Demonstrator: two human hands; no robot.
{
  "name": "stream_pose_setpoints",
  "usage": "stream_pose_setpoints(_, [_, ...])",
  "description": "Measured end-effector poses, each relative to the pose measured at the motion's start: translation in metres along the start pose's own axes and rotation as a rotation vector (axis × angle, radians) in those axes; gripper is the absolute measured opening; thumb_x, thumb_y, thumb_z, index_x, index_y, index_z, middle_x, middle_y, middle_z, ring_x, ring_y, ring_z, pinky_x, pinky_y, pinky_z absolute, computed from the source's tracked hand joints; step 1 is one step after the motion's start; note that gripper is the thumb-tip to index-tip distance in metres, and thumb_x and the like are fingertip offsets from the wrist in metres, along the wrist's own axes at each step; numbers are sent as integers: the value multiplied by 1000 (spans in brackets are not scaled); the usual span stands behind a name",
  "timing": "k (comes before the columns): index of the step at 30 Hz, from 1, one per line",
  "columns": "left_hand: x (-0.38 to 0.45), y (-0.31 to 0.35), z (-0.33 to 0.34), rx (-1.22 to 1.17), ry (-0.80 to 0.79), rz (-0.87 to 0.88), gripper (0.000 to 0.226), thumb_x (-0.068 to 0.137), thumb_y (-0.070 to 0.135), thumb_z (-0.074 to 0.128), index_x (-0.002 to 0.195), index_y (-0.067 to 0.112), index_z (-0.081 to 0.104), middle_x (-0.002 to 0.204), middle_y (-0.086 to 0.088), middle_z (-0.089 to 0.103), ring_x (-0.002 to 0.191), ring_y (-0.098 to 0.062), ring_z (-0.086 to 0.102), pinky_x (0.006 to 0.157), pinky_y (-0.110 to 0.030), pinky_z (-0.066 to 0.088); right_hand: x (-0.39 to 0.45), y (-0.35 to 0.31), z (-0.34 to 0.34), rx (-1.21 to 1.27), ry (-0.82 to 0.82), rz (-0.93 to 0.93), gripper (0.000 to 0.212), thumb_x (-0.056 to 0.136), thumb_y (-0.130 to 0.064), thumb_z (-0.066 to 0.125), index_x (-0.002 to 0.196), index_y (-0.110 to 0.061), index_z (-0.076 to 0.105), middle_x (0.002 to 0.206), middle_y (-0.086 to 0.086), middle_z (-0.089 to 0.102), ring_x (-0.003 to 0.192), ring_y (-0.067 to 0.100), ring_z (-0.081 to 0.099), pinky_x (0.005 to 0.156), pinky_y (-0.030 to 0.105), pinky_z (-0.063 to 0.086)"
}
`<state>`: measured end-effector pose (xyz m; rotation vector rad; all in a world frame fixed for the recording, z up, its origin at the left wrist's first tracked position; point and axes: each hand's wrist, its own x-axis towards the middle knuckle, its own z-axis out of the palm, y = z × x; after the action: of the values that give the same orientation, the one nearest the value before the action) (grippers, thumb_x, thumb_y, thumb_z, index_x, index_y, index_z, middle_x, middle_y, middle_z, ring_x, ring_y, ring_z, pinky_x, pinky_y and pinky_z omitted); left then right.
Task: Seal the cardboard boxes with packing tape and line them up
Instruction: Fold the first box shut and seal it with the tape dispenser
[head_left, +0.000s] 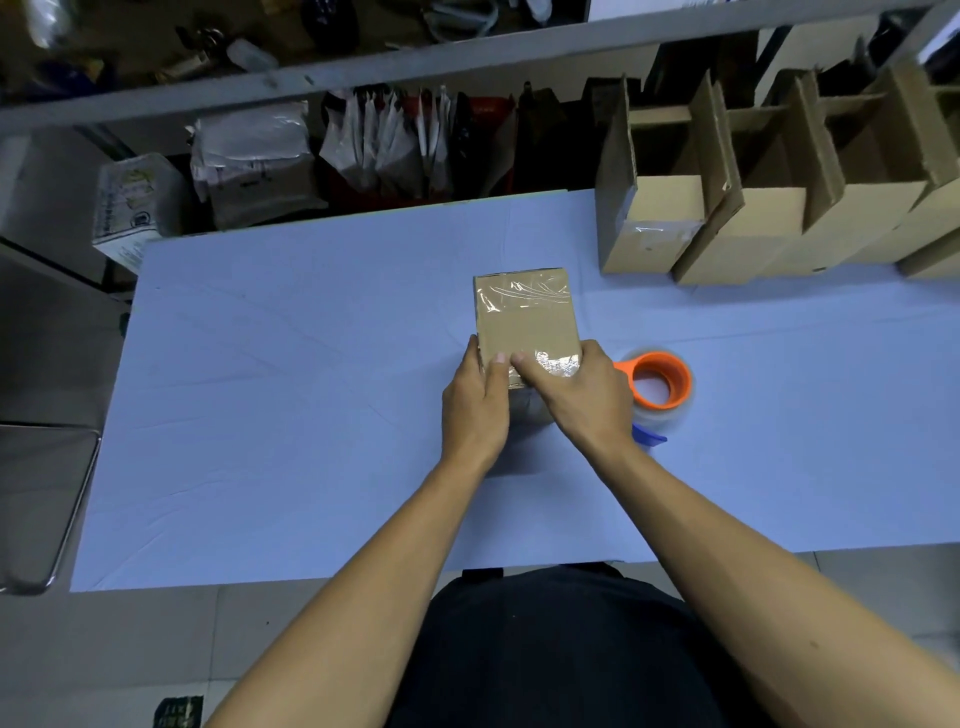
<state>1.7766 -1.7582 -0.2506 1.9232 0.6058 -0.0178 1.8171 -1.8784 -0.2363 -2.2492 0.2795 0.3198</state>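
A small closed cardboard box (524, 317) stands in the middle of the light blue table (291, 395). Clear tape crosses its far top edge and its near top edge. My left hand (475, 410) grips the box's near left corner, thumb on top. My right hand (582, 395) lies over the near right edge, fingers pressing on the shiny tape there. A tape dispenser (660, 387) with an orange core and a clear roll lies just right of my right hand, partly hidden by it.
Several open cardboard boxes (727, 228) with flaps up stand in a row at the table's back right. Shelves with bags and packets (384, 140) run behind the table. A metal chair (41, 499) is at the left.
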Motion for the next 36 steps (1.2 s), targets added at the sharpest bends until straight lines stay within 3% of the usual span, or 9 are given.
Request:
stream_pose_setpoints(3, [-1,-1,3,-9,7,3,45,105,42,37,148,28,43,139,8,58,123,-11,55,103,-26,43,3,1,1,-1,29,-5,58,70,-74,59,91,-20,58,88,-4,69,87,23,63,73,36,49])
stream_pose_setpoints(8, [-3,2,13,-155,96,-107,46,103,44,34,145,34,48,128,17,62,120,-6,56,97,-20,40,0,7,-1,267,22,-26,34,78,-59,64,77,-25,69,69,-13,70,70,7,63,65,30,48])
stream_pose_setpoints(11, [-3,-7,10,-253,23,-112,60,93,59,34,148,37,44,133,24,56,123,3,51,101,-18,37,1,16,-5,368,-82,-10,32,83,-55,57,77,-26,67,71,-11,67,70,8,56,70,32,44])
stream_pose_setpoints(16, [3,-16,4,-314,-93,-63,70,92,60,36,154,30,33,154,16,40,139,0,38,114,-23,29,2,23,-11,523,-241,34,41,97,-46,46,118,-19,70,119,-8,70,114,12,60,108,41,43])
stream_pose_setpoints(19, [0,-5,6,-298,-27,-83,59,98,53,35,152,29,39,149,19,42,138,-4,41,109,-20,31,1,21,-17,563,-311,69,33,102,-46,43,114,-30,69,117,-18,68,118,8,57,114,45,37])
stream_pose_setpoints(23, [7,22,-11,-210,92,-225,59,95,66,31,124,27,65,125,7,65,120,-20,59,103,-38,46,-6,18,-22,542,-390,-192,52,99,-40,55,149,-33,41,145,-18,50,135,-2,42,116,30,34])
stream_pose_setpoints(27, [18,46,-42,-138,34,-255,87,69,90,19,111,32,70,111,0,72,105,-28,67,88,-50,57,1,-6,-29,301,-178,-362,57,95,-27,63,148,-35,42,121,-12,60,116,10,55,98,29,45])
stream_pose_setpoints(33, [11,17,-36,-146,-107,-123,38,91,57,47,124,43,57,113,19,69,104,-6,66,92,-37,54,6,-12,-12,145,-167,-259,39,98,-47,51,136,-40,53,79,3,70,78,16,65,74,33,51])
stream_pose_setpoints(36, [9,-9,-24,-185,-126,-238,30,102,39,46,129,30,53,121,5,67,107,-18,65,98,-45,52,3,3,4,84,-256,-144,41,99,-41,51,139,-35,51,93,5,72,93,22,67,83,36,51])
